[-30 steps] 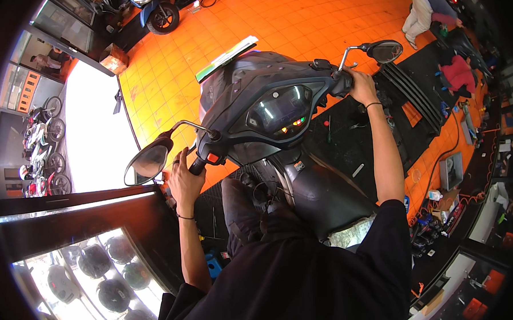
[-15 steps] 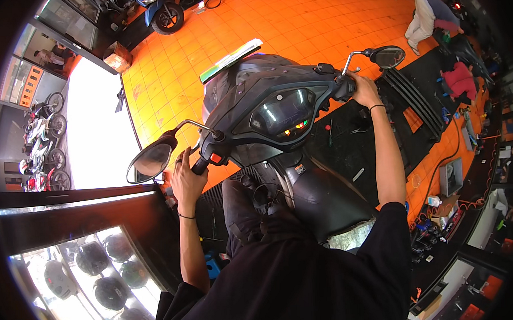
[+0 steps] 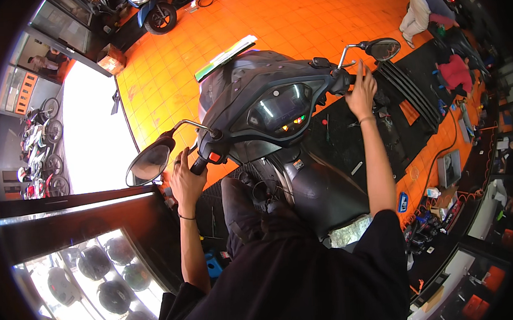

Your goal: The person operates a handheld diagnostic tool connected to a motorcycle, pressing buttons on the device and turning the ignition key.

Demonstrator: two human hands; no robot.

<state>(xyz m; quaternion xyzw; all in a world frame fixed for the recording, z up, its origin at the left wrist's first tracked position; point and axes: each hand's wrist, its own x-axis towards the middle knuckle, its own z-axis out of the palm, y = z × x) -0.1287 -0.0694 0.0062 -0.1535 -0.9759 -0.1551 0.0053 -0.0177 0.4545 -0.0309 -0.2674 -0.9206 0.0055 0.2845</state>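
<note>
A dark scooter stands in front of me, its handlebar cowl (image 3: 226, 118) turned at a slant. Its dashboard (image 3: 280, 110) shows small lit amber and green lamps. My left hand (image 3: 187, 183) is wrapped round the left handlebar grip (image 3: 199, 165), next to the brake lever and under the left mirror (image 3: 148, 163). On the other side my right hand (image 3: 362, 95) has its fingers stretched out beside the right handlebar end (image 3: 341, 83), below the right mirror (image 3: 384, 50). The palm side of that hand is hidden. Behind the cowl lies the black seat (image 3: 326, 185).
A black mat (image 3: 347, 150) with tools lies to the right. Two people bend over work at far right, one in a pink top (image 3: 456, 74). A glass case of helmets (image 3: 96, 281) stands at lower left. Another scooter's wheel (image 3: 160, 18) shows at the back.
My right hand has loosened from the right grip and its fingers have straightened. My left hand stays on its grip. The view has shifted slightly.
</note>
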